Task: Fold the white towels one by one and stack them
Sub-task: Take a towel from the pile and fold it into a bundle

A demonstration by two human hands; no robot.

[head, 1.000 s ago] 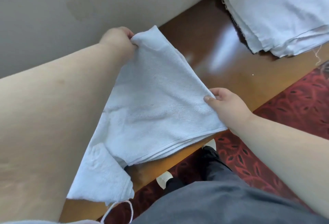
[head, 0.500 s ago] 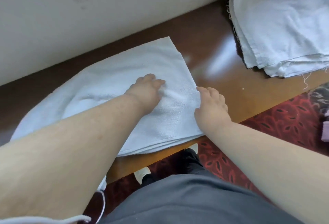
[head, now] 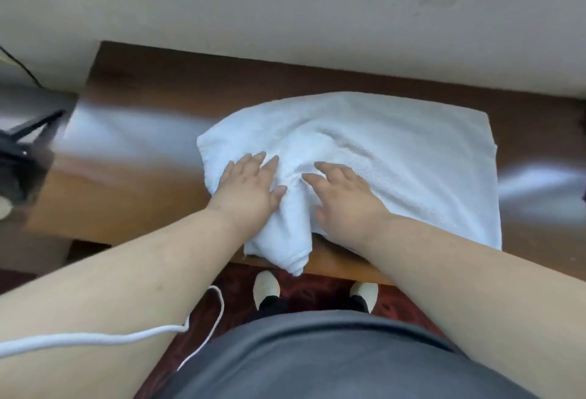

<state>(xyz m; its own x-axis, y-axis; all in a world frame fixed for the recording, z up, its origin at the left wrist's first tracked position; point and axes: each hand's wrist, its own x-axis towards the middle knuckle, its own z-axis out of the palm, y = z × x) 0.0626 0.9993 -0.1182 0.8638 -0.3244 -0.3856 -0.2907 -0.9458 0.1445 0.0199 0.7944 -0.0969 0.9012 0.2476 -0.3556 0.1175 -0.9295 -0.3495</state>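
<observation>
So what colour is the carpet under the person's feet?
Dark red carpet with a faint darker pattern, seen in the head view, between the shoes.

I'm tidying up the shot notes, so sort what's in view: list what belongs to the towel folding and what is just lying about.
Part of the job:
- white towel, bunched on the table
- left hand, flat on the towel
- right hand, flat on the towel

Just lying about:
- white cord
- dark object at left, blurred
- red carpet

towel (head: 396, 170): white terry cloth, matt | table (head: 152, 151): brown wood, glossy
</observation>
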